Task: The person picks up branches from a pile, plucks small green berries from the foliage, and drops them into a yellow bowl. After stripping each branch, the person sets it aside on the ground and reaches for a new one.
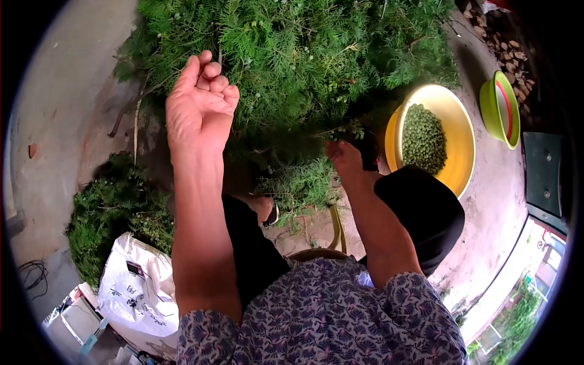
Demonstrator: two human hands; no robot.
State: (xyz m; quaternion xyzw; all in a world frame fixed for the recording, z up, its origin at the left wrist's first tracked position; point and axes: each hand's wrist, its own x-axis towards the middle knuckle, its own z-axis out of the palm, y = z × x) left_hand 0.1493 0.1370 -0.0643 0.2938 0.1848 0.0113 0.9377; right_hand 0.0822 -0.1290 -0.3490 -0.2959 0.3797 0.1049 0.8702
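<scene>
My left hand (201, 106) is raised palm up at the near edge of a big heap of green evergreen branches (292, 55). Its fingers curl in near the thumb; whatever they may pinch is hidden. Lower and to the right, my right hand (345, 156) closes at the base of a leafy evergreen sprig (342, 131). Close to that hand stands a yellow basin (459, 152) partly filled with small round green cones (424, 139). Loose green cuttings (301, 185) lie on the ground between my legs.
A second pile of branches (109, 207) lies at the left, beside a white sack (137, 292) with a small dark device on it. At the right are a lime-green basin (499, 109), chopped wood (514, 61) and a dark green box (543, 167). A black cable (33, 274) lies far left.
</scene>
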